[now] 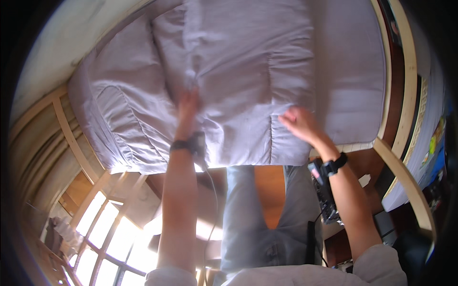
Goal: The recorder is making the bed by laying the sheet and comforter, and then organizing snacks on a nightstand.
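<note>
A wrinkled grey-lavender quilt (232,82) with stitched seams is spread over the bed in front of me. My left hand (188,103) is motion-blurred at a creased fold near the quilt's middle; whether its fingers pinch the fabric is unclear. Toward the quilt's right side, my right hand (302,123) hovers over or rests on the cloth with curled fingers. Blur hides whether anything is between them. Past the quilt's right edge shows the mattress (349,71), in a similar grey-lavender cover. Each wrist wears a black strap with a small device.
Wooden bed rails (408,82) border the right side, and a wooden frame (71,139) stands at the left. Bright window panes (107,228) lie at lower left. A thin cable (215,200) hangs below my left wrist. My legs (239,214) stand against the bed's near edge.
</note>
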The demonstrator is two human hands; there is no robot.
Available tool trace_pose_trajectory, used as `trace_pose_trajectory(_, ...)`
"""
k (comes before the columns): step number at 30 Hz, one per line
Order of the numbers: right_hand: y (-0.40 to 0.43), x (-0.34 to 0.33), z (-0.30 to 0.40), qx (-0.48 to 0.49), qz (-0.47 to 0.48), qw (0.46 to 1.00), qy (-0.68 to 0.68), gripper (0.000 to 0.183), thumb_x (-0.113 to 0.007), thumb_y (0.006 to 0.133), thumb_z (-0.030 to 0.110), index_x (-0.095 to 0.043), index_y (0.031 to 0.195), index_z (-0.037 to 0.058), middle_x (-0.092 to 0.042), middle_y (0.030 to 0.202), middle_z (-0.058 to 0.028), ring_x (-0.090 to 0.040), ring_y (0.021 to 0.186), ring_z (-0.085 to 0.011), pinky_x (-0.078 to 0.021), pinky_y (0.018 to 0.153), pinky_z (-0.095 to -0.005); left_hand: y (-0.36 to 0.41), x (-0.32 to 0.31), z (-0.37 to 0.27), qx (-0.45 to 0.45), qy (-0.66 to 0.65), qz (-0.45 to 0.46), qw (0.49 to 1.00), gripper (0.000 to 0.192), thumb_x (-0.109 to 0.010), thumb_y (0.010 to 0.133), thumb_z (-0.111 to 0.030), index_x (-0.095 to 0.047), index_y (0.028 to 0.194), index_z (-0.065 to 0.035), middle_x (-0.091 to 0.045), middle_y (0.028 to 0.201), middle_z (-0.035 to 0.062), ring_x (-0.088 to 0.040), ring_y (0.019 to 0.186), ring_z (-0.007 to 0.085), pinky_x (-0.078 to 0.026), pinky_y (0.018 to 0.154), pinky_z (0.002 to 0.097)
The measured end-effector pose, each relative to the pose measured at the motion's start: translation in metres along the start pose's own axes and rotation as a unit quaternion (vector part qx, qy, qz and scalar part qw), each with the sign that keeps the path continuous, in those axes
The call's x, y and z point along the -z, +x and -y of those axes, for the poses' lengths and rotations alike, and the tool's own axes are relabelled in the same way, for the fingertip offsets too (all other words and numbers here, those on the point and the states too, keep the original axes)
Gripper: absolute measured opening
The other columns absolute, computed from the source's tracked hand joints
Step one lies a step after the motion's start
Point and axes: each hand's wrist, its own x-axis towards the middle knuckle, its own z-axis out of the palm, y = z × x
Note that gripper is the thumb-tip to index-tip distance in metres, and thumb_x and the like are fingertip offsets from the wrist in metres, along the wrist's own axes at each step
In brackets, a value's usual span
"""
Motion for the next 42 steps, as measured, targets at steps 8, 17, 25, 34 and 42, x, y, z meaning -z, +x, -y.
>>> trace_pose_trajectory(8, 0.239, 0.17, 0.167, 0.188, -0.355, 0.891, -0.21, 0.062, -0.072, 0.084, 0.033, -0.05, 0.129, -0.0043, -0.06, 0.126, -0.0195, -0.058, 0.116, -0.0304, -0.0468, 0.097, -0.0409, -0.109, 0.013, 0.103, 0.131, 0.043, 0.253, 0.958, 0.074, -0.084, 0.07, -0.04, -0.056, 0.118, 0.0095, -0.068, 0.104, 0.0154, -0.065, 0.092, 0.0213, -0.051, 0.081, 0.034)
trace_pose_trajectory(17, 0.307, 0.169, 0.236, 0.103, -0.103, 0.937, -0.317, 0.1, -0.079, 0.07, 0.047, -0.034, 0.143, -0.0048, -0.043, 0.144, -0.0209, -0.042, 0.134, -0.028, -0.0345, 0.11, -0.0365, -0.142, 0.026, 0.159, 0.135, -0.108, 0.225, 0.959, 0.051, -0.078, 0.078, -0.033, -0.065, 0.109, 0.0058, -0.071, 0.096, 0.0152, -0.067, 0.086, 0.0209, -0.052, 0.078, 0.0348)
trace_pose_trajectory(25, 0.318, 0.181, 0.347, 0.256, -0.024, 0.935, -0.244, 0.057, -0.07, 0.082, 0.021, -0.053, 0.129, -0.0058, -0.063, 0.121, -0.0147, -0.061, 0.11, -0.0223, -0.0457, 0.097, -0.0327, -0.159, 0.044, 0.177, 0.078, -0.143, 0.202, 0.966, 0.057, -0.072, 0.081, -0.027, -0.056, 0.124, 0.0067, -0.07, 0.091, 0.0175, -0.067, 0.088, 0.0232, -0.051, 0.081, 0.0348)
trace_pose_trajectory(34, 0.311, 0.057, 0.348, 0.351, -0.278, 0.719, -0.532, 0.047, -0.058, 0.076, 0.009, -0.061, 0.123, 0.0051, -0.061, 0.124, -0.021, -0.053, 0.122, -0.0364, -0.0386, 0.105, -0.0425, -0.149, 0.046, 0.167, 0.045, -0.174, 0.134, 0.975, 0.077, -0.075, 0.081, -0.038, -0.045, 0.133, 0.0097, -0.058, 0.124, 0.0279, -0.056, 0.119, 0.0319, -0.041, 0.102, 0.0367)
trace_pose_trajectory(42, 0.292, 0.008, 0.376, 0.217, 0.081, 0.598, -0.768, 0.041, -0.056, 0.076, 0.007, -0.066, 0.116, 0.0083, -0.067, 0.114, -0.0175, -0.059, 0.114, -0.0353, -0.0407, 0.102, -0.044, -0.13, 0.025, 0.177, 0.069, -0.101, 0.099, 0.988, 0.068, -0.07, 0.085, -0.036, -0.049, 0.13, 0.0096, -0.062, 0.118, 0.0269, -0.059, 0.113, 0.0309, -0.043, 0.098, 0.0362)
